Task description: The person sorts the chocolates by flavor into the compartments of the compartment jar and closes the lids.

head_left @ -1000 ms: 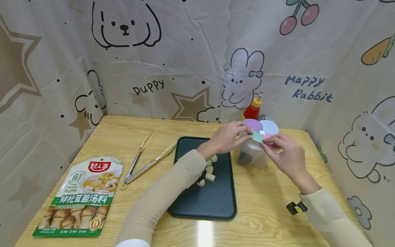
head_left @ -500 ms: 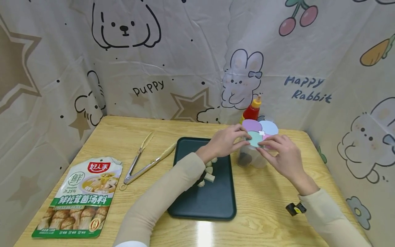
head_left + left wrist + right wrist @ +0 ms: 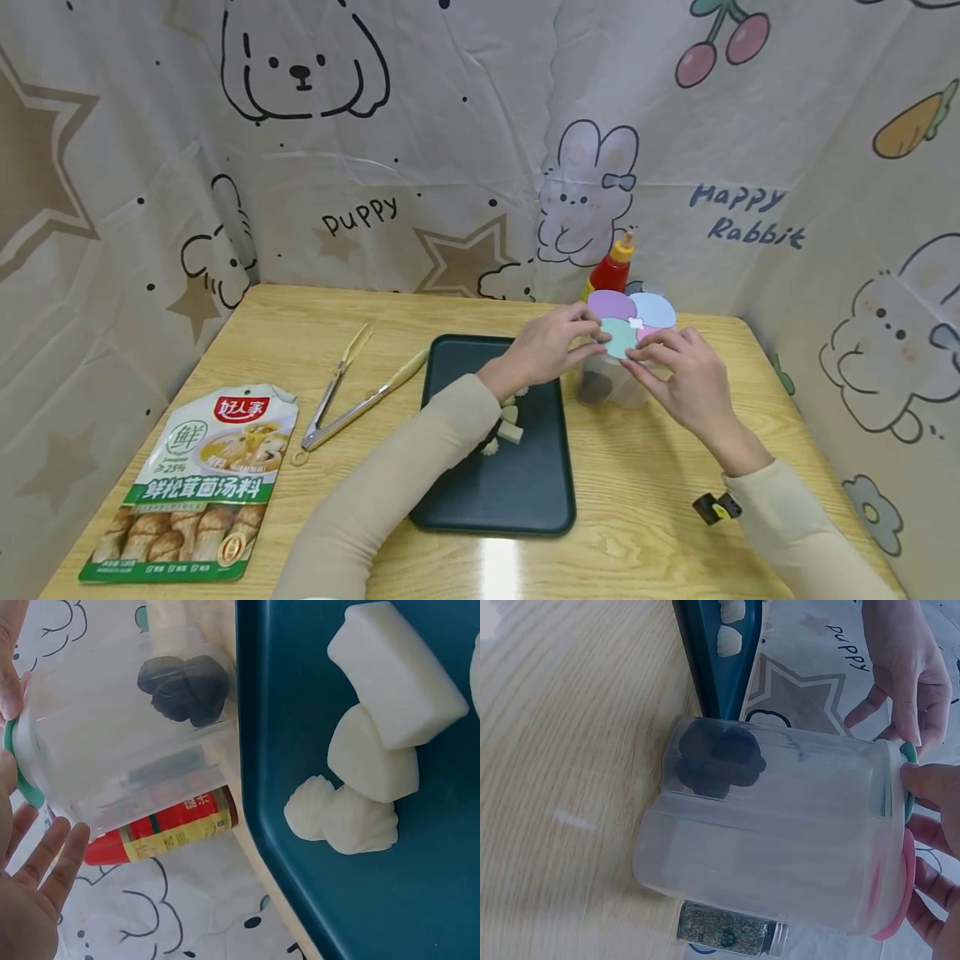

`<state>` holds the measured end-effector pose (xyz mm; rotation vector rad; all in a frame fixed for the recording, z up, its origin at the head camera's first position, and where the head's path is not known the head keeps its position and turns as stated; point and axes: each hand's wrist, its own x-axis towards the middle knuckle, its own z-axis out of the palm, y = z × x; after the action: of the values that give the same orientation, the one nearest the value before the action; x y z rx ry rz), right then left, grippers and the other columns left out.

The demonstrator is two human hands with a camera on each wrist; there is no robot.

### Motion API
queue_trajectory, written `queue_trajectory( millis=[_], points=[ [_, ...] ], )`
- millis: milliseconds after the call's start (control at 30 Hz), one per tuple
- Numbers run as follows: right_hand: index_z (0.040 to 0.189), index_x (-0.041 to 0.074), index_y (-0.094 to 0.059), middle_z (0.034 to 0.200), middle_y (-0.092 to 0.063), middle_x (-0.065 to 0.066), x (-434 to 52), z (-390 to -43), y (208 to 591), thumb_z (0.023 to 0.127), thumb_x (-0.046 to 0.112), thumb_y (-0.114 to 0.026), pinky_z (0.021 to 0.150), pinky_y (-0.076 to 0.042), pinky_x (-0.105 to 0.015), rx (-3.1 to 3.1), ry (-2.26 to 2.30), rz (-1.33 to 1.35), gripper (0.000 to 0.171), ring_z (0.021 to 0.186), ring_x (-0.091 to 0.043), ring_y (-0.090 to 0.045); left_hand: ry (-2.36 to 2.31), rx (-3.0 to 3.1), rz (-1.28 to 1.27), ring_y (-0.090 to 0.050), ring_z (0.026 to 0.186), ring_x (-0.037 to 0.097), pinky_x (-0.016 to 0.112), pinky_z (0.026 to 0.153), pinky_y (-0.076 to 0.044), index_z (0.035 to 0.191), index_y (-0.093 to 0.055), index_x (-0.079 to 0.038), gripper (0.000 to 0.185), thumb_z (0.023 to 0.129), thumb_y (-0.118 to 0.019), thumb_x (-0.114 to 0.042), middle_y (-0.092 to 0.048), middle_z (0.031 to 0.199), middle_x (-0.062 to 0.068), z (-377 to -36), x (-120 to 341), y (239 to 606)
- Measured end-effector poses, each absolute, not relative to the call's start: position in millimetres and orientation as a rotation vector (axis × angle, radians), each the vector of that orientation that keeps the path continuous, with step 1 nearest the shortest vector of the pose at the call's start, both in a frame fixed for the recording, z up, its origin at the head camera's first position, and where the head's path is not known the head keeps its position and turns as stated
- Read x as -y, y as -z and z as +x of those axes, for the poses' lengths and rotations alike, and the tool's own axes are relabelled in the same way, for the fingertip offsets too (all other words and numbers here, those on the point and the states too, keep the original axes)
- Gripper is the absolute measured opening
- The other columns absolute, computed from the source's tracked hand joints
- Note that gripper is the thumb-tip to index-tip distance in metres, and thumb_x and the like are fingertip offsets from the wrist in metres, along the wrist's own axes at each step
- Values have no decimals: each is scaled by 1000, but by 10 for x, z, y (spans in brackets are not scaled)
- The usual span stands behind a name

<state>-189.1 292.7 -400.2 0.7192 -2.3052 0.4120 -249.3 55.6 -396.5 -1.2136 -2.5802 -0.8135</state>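
Note:
A clear plastic container (image 3: 611, 379) with four pastel flap lids stands on the wooden table (image 3: 660, 500), just right of a dark green tray (image 3: 517, 492). A dark lump (image 3: 716, 759) lies at its bottom. My left hand (image 3: 555, 342) holds the container's top edge, thumb on the wall and fingers at the rim of the teal lid (image 3: 619, 337). My right hand (image 3: 675, 371) rests its thumb and fingers on top of the teal and pink lids, which lie flat. Several white food pieces (image 3: 510, 429) sit on the tray under my left forearm.
A red sauce bottle (image 3: 613, 267) and a small spice jar (image 3: 731, 930) stand behind the container by the cloth backdrop. Metal tongs (image 3: 352, 392) lie left of the tray, and a soup-mix packet (image 3: 195, 483) lies at the front left. Cloth walls close in three sides.
The teal lid was tilted up between my fingers a second ago; it now lies flat on the container. Both hands stayed at the container.

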Motion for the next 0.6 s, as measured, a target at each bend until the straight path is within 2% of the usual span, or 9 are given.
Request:
queue_trajectory(
  millis=[133, 200, 333, 400, 500, 567, 600],
  points=[
    [90, 5, -83, 95, -75, -12, -2928, -1885, 3994, 100, 58, -57, 67, -43, -36, 2313, -420, 716, 60, 82, -28, -58, 822, 2601, -1214, -61, 100, 11, 14, 78, -48, 125, -77, -23, 29, 100, -73, -35, -68, 123, -2, -2503, -557, 3966],
    [91, 5, -83, 95, -75, -12, -2929, -1882, 3989, 99, 57, -58, 68, -42, -36, 2317, -425, 720, 58, 83, -28, -59, 827, 2622, -1208, -61, 101, 11, 14, 78, -48, 125, -77, -23, 28, 100, -73, -36, -68, 123, -2, -2504, -553, 3950],
    [95, 6, -82, 98, -76, -11, -2949, -1891, 3968, 99, 65, -50, 69, -43, -35, 2337, -439, 740, 67, 84, -28, -59, 791, 2660, -1192, -60, 102, 10, 15, 80, -49, 125, -77, -24, 29, 101, -70, -39, -66, 125, -4, -2488, -546, 3917],
    [98, 7, -82, 100, -76, -12, -2984, -1914, 3940, 99, 57, -66, 69, -46, -35, 2362, -461, 747, 53, 86, -28, -61, 765, 2669, -1173, -60, 105, 11, 17, 83, -50, 126, -76, -24, 30, 101, -70, -41, -65, 127, -3, -2466, -550, 3912],
    [105, 7, -81, 105, -76, -13, -3085, -1971, 3886, 91, 32, -84, 70, -49, -37, 2425, -520, 700, 29, 92, -29, -64, 737, 2664, -1142, -59, 112, 12, 19, 89, -52, 127, -75, -23, 33, 101, -70, -43, -65, 132, -2, -2423, -587, 3917],
    [110, 6, -80, 110, -75, -15, -3170, -2022, 3860, 83, 16, -87, 75, -50, -41, 2481, -567, 646, 29, 100, -32, -65, 728, 2651, -1130, -59, 118, 14, 22, 95, -53, 128, -74, -22, 35, 101, -69, -44, -64, 135, 0, -2386, -621, 3923],
    [112, 5, -80, 113, -74, -16, -3215, -2050, 3853, 84, 15, -87, 80, -50, -44, 2507, -595, 620, 30, 105, -34, -65, 719, 2643, -1126, -58, 120, 15, 23, 97, -53, 128, -73, -21, 35, 101, -69, -44, -64, 136, 0, -2369, -643, 3929]
  ],
)
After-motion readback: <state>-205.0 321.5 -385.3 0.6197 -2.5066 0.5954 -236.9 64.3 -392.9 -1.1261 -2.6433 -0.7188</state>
